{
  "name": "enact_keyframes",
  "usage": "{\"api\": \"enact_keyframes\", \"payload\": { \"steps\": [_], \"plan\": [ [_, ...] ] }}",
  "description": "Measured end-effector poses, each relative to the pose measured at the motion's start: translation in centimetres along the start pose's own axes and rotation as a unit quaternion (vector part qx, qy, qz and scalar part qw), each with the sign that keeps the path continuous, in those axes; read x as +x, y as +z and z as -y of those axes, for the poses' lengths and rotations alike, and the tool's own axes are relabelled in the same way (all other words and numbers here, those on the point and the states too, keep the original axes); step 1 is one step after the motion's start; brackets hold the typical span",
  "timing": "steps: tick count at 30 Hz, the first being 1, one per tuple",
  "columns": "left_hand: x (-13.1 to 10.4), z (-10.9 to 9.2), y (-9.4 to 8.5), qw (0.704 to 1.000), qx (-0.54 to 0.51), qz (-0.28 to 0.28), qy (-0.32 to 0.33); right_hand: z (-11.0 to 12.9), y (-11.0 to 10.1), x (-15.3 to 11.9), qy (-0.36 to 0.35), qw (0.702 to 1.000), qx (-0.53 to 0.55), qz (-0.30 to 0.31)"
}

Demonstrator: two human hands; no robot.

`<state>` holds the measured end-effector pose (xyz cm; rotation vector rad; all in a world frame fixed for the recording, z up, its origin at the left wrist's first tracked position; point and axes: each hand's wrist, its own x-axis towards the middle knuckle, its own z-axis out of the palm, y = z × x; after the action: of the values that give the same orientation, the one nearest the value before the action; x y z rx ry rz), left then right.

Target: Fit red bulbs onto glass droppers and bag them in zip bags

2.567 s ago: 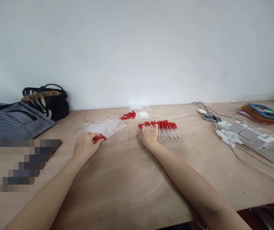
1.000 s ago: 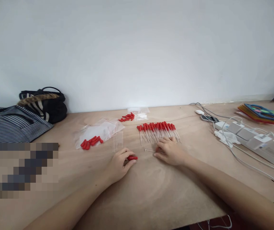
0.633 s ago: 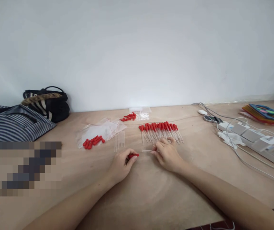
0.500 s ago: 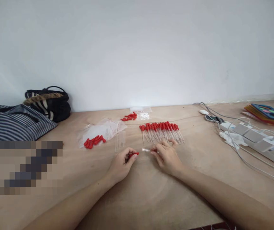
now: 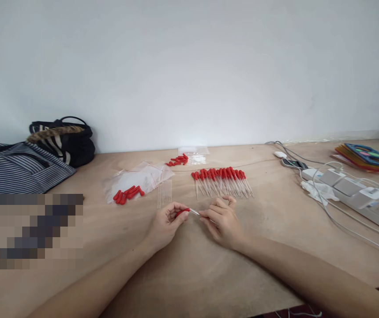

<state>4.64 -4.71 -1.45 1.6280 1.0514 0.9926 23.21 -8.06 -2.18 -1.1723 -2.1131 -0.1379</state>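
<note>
Between the fingers of my left hand (image 5: pixel 166 224) is a red rubber dropper bulb (image 5: pixel 182 212). My right hand (image 5: pixel 222 223) pinches a clear dropper tube (image 5: pixel 193 212), whose end meets the bulb's mouth; how far it sits inside I cannot tell. Just beyond my right hand lies a row of droppers with red bulbs (image 5: pixel 222 174), tips toward me. Several loose clear tubes (image 5: pixel 164 194) lie beyond my left hand. Left of them, loose red bulbs (image 5: pixel 128 194) rest on clear plastic bags (image 5: pixel 134 177).
Further back are more red bulbs (image 5: pixel 178 160) and a bag with clear tubes (image 5: pixel 197 157). A striped bag (image 5: pixel 20 170) and a black bag (image 5: pixel 80 145) stand at the left. On the right are a power strip with chargers (image 5: pixel 351 190), cables, and colourful flat pieces (image 5: pixel 368 157).
My right hand has moved left, closing the gap, so the tube's end now meets the bulb. My left hand still holds the bulb. The view has shifted slightly.
</note>
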Motion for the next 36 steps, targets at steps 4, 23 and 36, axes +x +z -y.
{"api": "enact_keyframes", "payload": {
  "steps": [4, 23, 36],
  "plan": [
    [-0.1, 0.3, 0.0, 1.000, -0.015, -0.011, -0.003, -0.3, 0.0, -0.1, -0.044, 0.999, -0.016, -0.004],
    [-0.5, 0.5, 0.6, 0.998, -0.063, 0.018, -0.010, -1.0, 0.0, 0.2, -0.131, 0.989, -0.069, 0.000],
    [-0.3, 0.4, -0.1, 0.999, -0.037, 0.015, -0.019, -2.0, -0.9, 0.8, -0.079, 0.996, 0.008, -0.036]
  ]
}}
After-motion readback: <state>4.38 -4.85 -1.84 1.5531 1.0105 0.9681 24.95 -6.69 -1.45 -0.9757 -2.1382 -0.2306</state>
